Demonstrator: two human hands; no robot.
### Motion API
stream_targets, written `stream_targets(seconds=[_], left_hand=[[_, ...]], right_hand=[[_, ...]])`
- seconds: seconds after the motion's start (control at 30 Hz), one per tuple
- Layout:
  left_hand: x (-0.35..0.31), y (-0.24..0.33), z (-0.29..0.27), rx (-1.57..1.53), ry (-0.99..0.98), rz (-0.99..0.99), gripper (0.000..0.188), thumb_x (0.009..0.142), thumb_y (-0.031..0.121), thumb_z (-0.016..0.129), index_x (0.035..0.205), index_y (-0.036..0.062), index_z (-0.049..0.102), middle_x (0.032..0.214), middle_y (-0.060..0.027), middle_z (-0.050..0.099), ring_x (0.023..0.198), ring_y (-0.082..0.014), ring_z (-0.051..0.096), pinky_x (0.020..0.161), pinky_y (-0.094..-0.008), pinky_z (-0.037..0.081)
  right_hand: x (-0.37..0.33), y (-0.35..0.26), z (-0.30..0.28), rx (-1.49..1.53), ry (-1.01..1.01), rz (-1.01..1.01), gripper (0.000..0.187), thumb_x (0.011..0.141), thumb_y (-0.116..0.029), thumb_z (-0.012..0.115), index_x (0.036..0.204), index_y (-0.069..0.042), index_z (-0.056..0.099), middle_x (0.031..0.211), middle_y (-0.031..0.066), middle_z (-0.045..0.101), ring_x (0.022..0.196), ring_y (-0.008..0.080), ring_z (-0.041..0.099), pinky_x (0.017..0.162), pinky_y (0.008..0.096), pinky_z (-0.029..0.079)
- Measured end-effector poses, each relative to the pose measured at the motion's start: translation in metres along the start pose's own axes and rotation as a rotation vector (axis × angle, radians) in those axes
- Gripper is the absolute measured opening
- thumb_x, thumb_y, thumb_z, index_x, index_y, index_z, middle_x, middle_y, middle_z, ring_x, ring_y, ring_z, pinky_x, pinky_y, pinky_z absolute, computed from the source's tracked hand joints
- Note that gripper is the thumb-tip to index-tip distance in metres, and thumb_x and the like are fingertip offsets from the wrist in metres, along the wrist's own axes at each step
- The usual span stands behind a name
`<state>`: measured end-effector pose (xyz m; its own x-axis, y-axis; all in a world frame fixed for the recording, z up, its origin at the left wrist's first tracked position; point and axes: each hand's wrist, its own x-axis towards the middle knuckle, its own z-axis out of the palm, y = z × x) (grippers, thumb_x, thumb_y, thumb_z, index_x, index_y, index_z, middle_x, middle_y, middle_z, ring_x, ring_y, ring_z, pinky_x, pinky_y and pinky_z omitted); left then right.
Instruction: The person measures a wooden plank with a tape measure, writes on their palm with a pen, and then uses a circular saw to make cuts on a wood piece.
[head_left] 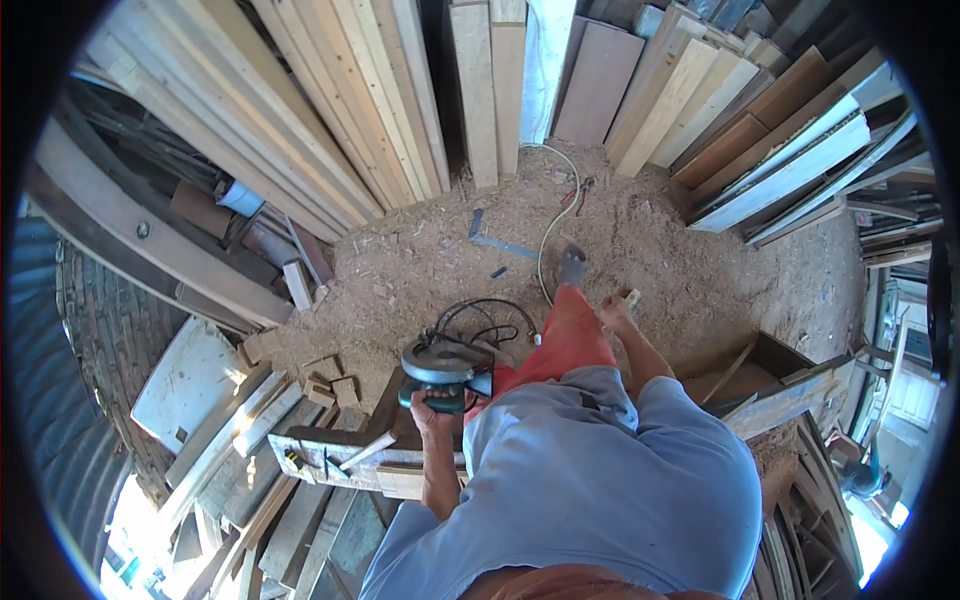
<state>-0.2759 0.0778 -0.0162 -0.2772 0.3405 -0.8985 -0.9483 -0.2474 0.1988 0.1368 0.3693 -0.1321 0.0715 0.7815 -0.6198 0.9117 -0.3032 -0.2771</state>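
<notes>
My left hand [432, 412] is closed around the green handle of a circular saw [437, 362]. The saw's grey round guard points away from me, beside my left leg. Its black cord [490, 303] lies looped on the ground just beyond. Down by my right leg hangs my right hand [616, 312], its fingers closed on a small pale-yellow piece [631, 298], too small to tell its kind. One foot in a dark shoe [572, 262] is forward on the sawdust.
Boards [340, 110] lean along the far side, white panels [790, 180] at far right. A metal square [505, 246] and a pale cable [556, 215] lie on the sawdust floor. A hammer [368, 450] rests on the low bench [290, 440] at left; a wooden box [735, 375] stands right.
</notes>
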Motion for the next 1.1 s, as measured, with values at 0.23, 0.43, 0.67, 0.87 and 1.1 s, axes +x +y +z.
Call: stream_targets(seconds=[0.23, 0.43, 0.67, 0.87, 1.1], left_hand=[[0.028, -0.048, 0.008, 0.056, 0.140, 0.070, 0.010, 0.074, 0.011, 0.057, 0.070, 0.0127, 0.048, 0.066, -0.0006, 0.047, 0.062, -0.0172, 0.049, 0.063, -0.0353, 0.048], [0.065, -0.148, 0.043, 0.026, 0.175, 0.008, 0.011, 0.077, 0.014, 0.060, 0.071, 0.0115, 0.051, 0.067, -0.0020, 0.053, 0.063, -0.0172, 0.054, 0.064, -0.0354, 0.049], [0.154, -0.248, 0.051, 0.322, 0.212, -0.034, 0.011, 0.077, 0.006, 0.059, 0.088, 0.0055, 0.058, 0.072, -0.0028, 0.056, 0.064, -0.0155, 0.056, 0.063, -0.0305, 0.049], [0.175, -0.324, 0.023, 0.402, 0.201, -0.103, 0.021, 0.081, 0.006, 0.061, 0.102, 0.0024, 0.059, 0.082, -0.0045, 0.061, 0.069, -0.0164, 0.061, 0.067, -0.0317, 0.053], [0.202, -0.329, 0.003, 0.430, 0.277, -0.134, 0.003, 0.082, 0.006, 0.057, 0.084, 0.0041, 0.059, 0.078, -0.0060, 0.060, 0.071, -0.0187, 0.060, 0.072, -0.0339, 0.051]], right_hand=[[0.132, -0.006, -0.019, -0.215, -0.097, -0.206, 0.025, 0.095, -0.023, 0.052, 0.097, -0.003, 0.066, 0.097, 0.0233, 0.069, 0.091, 0.0381, 0.067, 0.078, 0.0455, 0.054], [0.330, 0.054, 0.039, -0.641, -0.010, -0.655, 0.028, 0.096, -0.024, 0.052, 0.082, -0.005, 0.068, 0.085, 0.0208, 0.069, 0.081, 0.0360, 0.067, 0.073, 0.0447, 0.055], [0.516, 0.118, 0.117, -0.487, 0.026, -0.250, 0.028, 0.094, -0.027, 0.055, 0.087, -0.003, 0.067, 0.093, 0.0191, 0.069, 0.085, 0.0364, 0.065, 0.081, 0.0445, 0.055], [0.567, 0.056, 0.144, -0.562, 0.121, -0.236, 0.028, 0.094, -0.029, 0.057, 0.091, -0.006, 0.073, 0.093, 0.0180, 0.072, 0.092, 0.0383, 0.069, 0.079, 0.0472, 0.053], [0.632, 0.075, 0.168, -0.455, 0.083, 0.126, 0.036, 0.089, -0.037, 0.061, 0.101, -0.005, 0.073, 0.091, 0.0220, 0.073, 0.086, 0.0344, 0.072, 0.068, 0.0452, 0.056]])
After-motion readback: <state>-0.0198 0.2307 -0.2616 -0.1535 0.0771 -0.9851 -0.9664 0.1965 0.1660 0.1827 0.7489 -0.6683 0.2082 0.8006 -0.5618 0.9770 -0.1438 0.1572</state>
